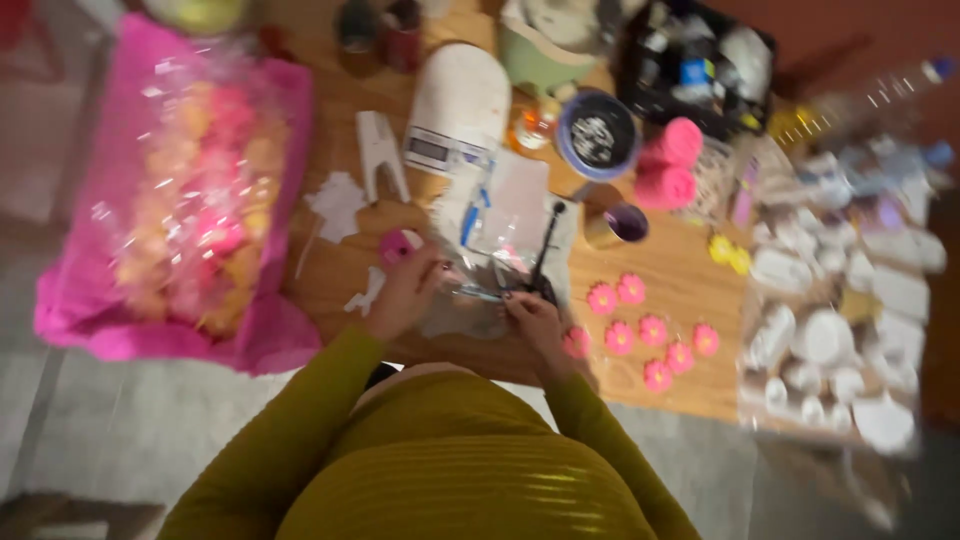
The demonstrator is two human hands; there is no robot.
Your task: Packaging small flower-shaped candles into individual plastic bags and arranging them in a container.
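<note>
My left hand (pixel 403 290) and my right hand (pixel 530 315) meet over a clear plastic bag (pixel 470 290) at the near edge of a wooden table (pixel 690 290). Both hands pinch the bag's edges. A thin dark tool (pixel 545 245) rises from beside my right hand; the blur hides whether my fingers hold it. A small pink round thing (pixel 397 245) lies just above my left hand. Several pink flower-shaped pieces (pixel 640 330) lie to the right of my right hand. My sleeves are olive green.
A pink bag (pixel 180 200) of wrapped pink and yellow items sits at the left. A white kitchen scale (pixel 455 110), dark bowl (pixel 597 133), pink rolls (pixel 668 165), a small cup (pixel 615 222) and white moulded pieces (pixel 830 330) at the right crowd the table.
</note>
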